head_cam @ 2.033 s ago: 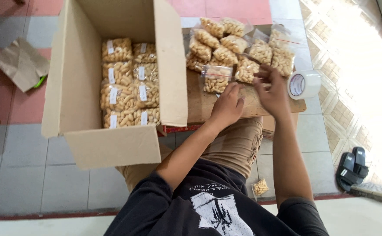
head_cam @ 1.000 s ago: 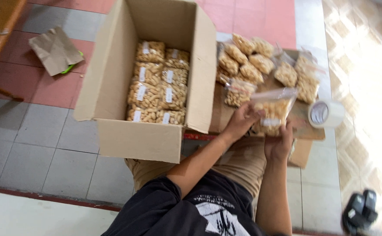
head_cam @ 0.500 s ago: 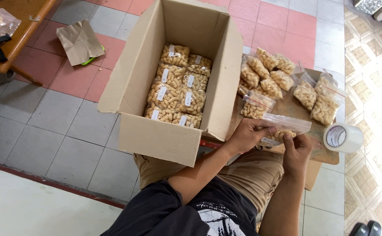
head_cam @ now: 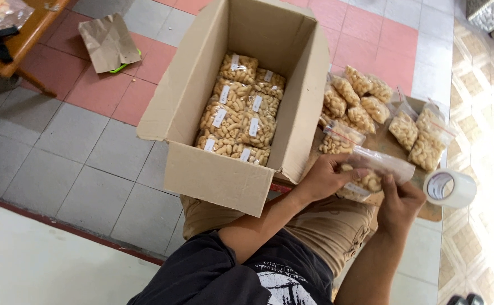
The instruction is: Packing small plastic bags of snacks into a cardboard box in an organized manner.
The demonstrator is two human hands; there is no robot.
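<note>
Both of my hands hold one clear plastic bag of pale snack pieces (head_cam: 366, 176) over my lap. My left hand (head_cam: 325, 176) grips its left end. My right hand (head_cam: 398, 200) pinches its right side from below. To the left stands an open cardboard box (head_cam: 216, 169), tilted toward me, with several labelled snack bags (head_cam: 237, 116) packed in rows inside. More loose snack bags (head_cam: 365, 110) lie on a sheet of cardboard (head_cam: 391, 144) beyond my hands.
A roll of clear tape (head_cam: 449, 188) sits at the right by my right hand. A crumpled brown paper bag (head_cam: 108, 42) lies on the red and grey tiled floor at upper left. A wooden table corner (head_cam: 15, 34) shows at far left.
My hands left the pile, picked one snack bag and brought it toward my lap. The camera view swung left, showing more of the box and floor.
</note>
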